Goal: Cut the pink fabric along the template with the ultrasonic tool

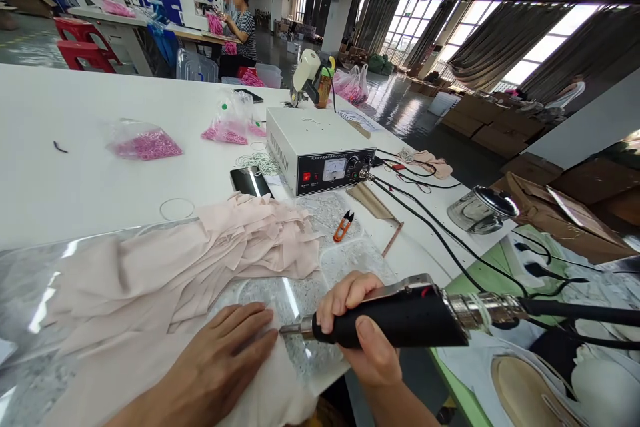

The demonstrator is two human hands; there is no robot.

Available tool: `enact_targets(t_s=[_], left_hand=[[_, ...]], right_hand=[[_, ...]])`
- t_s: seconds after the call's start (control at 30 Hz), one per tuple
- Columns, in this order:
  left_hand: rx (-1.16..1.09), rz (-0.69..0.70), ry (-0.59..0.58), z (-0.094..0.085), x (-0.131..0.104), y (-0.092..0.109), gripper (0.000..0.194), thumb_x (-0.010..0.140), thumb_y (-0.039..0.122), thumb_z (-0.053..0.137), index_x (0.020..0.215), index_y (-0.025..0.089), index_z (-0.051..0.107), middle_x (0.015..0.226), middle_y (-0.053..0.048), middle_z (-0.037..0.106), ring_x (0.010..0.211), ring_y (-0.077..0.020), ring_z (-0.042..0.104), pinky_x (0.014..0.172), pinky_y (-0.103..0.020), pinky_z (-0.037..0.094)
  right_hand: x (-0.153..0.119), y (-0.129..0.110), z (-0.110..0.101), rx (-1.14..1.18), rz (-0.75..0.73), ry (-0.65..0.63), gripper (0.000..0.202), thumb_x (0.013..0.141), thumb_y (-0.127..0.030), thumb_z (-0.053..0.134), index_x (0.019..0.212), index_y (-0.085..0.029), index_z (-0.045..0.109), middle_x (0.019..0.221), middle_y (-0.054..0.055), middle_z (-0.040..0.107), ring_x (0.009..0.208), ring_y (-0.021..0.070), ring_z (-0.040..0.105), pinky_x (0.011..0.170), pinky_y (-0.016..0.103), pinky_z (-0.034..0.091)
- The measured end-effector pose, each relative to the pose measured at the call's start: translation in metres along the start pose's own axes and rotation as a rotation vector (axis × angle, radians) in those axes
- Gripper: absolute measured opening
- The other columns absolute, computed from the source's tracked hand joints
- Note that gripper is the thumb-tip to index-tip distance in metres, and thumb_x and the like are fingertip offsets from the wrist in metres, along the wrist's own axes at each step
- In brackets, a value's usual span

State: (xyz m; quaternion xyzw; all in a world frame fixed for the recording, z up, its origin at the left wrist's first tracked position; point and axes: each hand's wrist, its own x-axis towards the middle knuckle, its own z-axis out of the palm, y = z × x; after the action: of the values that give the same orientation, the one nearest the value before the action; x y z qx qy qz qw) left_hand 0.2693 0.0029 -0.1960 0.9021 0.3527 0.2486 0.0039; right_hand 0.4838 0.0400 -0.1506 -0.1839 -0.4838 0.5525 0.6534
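My right hand [363, 327] is wrapped round a black handheld tool [410, 317] with a metal tip and a thick cable. The tip points left and meets the edge of a pale pink cloth [270, 387], beside my left fingertips. My left hand [225, 353] lies flat on that cloth, fingers stretched out. Beyond it is a loose pile of pale pink fabric pieces [250, 233] on a clear, marble-patterned mat [340, 267]. Orange snips [343, 226] rest on the mat behind the tool.
A white control box [320, 147] stands behind the mat, with black cables running right. Near it are a phone [250, 181], bags of pink pieces [145, 141] and a metal mug [480, 210]. Farther back, a person [245, 30] sits at a sewing machine.
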Motion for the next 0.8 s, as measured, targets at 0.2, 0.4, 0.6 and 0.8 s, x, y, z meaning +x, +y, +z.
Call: enact_targets(t_s=[0.2, 0.4, 0.6, 0.8], left_hand=[[0.013, -0.021, 0.065, -0.001, 0.005, -0.006, 0.027, 0.1, 0.013, 0.041, 0.11, 0.021, 0.064, 0.116, -0.005, 0.067, 0.115, -0.0194, 0.056, 0.114, -0.046, 0.026], [0.062, -0.03, 0.023, -0.009, 0.005, -0.02, 0.027, 0.097, 0.01, 0.048, 0.116, 0.022, 0.062, 0.121, -0.005, 0.066, 0.122, -0.0211, 0.054, 0.118, -0.054, 0.018], [0.001, 0.077, -0.002, -0.013, 0.003, -0.019, 0.034, 0.097, 0.009, 0.043, 0.125, 0.019, 0.058, 0.123, -0.008, 0.065, 0.123, -0.02, 0.055, 0.114, -0.042, 0.035], [-0.03, 0.07, -0.066, -0.014, 0.003, -0.016, 0.028, 0.098, 0.011, 0.044, 0.118, 0.019, 0.062, 0.122, -0.008, 0.066, 0.119, -0.0205, 0.057, 0.109, -0.04, 0.042]], right_hand=[[0.005, -0.004, -0.002, 0.024, -0.028, 0.041, 0.014, 0.085, -0.036, 0.059, 0.089, -0.022, 0.059, 0.076, -0.001, 0.051, 0.053, 0.0103, 0.055, 0.053, 0.028, 0.048], [0.003, -0.017, -0.006, 0.045, -0.018, 0.084, 0.016, 0.082, -0.037, 0.059, 0.087, -0.022, 0.059, 0.076, -0.001, 0.05, 0.052, 0.0103, 0.055, 0.052, 0.028, 0.047], [-0.003, -0.012, -0.007, 0.046, 0.0, 0.069, 0.016, 0.084, -0.039, 0.057, 0.091, -0.025, 0.057, 0.078, -0.002, 0.049, 0.054, 0.0099, 0.055, 0.054, 0.028, 0.046], [0.0, -0.006, -0.001, 0.038, 0.003, 0.079, 0.016, 0.085, -0.04, 0.055, 0.092, -0.026, 0.057, 0.078, -0.002, 0.047, 0.053, 0.0096, 0.053, 0.053, 0.028, 0.045]])
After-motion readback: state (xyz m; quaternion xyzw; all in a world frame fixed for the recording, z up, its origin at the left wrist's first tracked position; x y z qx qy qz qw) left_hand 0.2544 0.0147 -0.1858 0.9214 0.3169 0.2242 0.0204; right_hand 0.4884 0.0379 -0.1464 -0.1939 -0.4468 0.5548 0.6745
